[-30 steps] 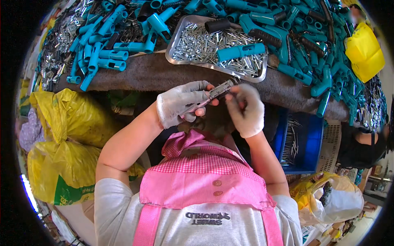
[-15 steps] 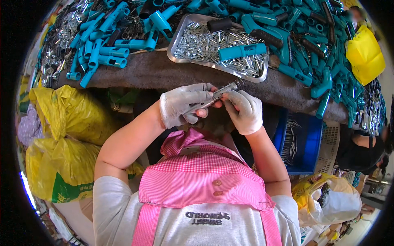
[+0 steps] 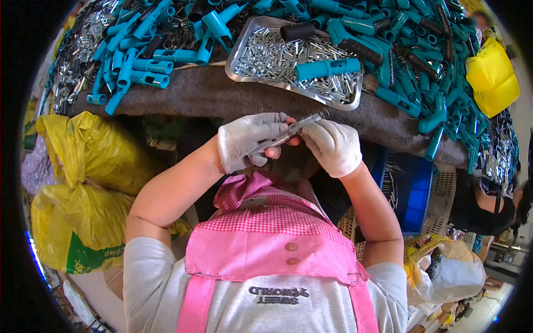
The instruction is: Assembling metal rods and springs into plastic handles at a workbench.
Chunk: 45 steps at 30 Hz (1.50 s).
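In front of my chest, my gloved left hand (image 3: 250,141) is closed around a slim grey metal tube (image 3: 304,122), which slants up to the right. Thin wire, apparently a spring coil, shows at the tube's far end. Bare fingertips stick out of this glove. My right hand (image 3: 333,147), in a whitish glove, has its fingers pinched against the tube's upper part; its fingertips are partly hidden. Just beyond both hands, at the bench edge, lies a metal tray (image 3: 244,79) full of small silvery pins, with a teal plastic tube (image 3: 327,69) and a black sleeve (image 3: 297,32) on top.
Teal plastic handles (image 3: 383,44) are heaped across the bench, whose front edge has a brown cloth cover (image 3: 194,91). Yellow sacks (image 3: 83,183) stand at left. A blue bin (image 3: 416,191) holding metal rods is below the bench at right, beside an open bag (image 3: 444,272). Another person (image 3: 483,205) is at far right.
My right hand has shifted slightly to the right and turned, its fingers now lying over the tube's side. The left hand keeps its hold on the tube.
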{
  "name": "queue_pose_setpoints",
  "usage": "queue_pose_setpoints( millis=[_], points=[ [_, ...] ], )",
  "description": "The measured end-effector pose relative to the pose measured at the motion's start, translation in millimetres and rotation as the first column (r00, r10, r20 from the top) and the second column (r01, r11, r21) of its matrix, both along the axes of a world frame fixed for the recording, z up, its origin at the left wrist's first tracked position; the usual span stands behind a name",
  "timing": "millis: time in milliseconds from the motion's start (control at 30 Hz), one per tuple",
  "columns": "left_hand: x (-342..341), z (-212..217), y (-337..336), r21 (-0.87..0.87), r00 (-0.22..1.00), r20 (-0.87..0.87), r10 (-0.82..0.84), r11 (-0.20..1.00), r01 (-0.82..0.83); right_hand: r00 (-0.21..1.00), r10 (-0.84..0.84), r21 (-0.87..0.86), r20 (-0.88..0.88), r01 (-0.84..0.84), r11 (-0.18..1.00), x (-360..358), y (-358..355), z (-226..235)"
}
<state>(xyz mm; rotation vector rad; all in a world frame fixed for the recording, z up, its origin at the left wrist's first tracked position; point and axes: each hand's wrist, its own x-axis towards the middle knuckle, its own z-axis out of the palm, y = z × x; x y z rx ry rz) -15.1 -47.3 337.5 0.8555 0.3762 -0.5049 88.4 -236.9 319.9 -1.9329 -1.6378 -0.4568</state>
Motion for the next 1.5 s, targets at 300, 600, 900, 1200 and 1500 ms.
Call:
queue_pose_setpoints(
  millis=[300, 600, 900, 1200, 1500],
  points=[
    [0, -8, 0, -0.130, 0.999, 0.036, 0.025, 0.991, -0.020, 0.989, -0.091, 0.011, -0.121, 0.093, 0.996, -8, -3, 2],
    [-13, -3, -1, -0.172, 0.999, -0.019, 0.037, 0.984, -0.040, 0.471, -0.084, 0.077, -0.878, 0.313, 0.947, -4, -23, 10],
    [-9, 1, -6, -0.004, 1.000, 0.004, -0.010, 1.000, 0.010, 0.266, -0.090, -0.083, -0.960, 0.037, 0.996, -1, -11, 10],
    [-27, -11, 12, -0.133, 0.966, -0.037, 0.254, 0.957, -0.257, 0.828, -0.524, -0.261, -0.198, 0.470, 0.843, 72, 6, 56],
    [-40, -14, 25, -0.141, 0.972, -0.023, 0.236, 0.961, -0.236, 0.933, -0.358, -0.362, -0.039, 0.321, 0.875, 107, 4, 62]
  ],
)
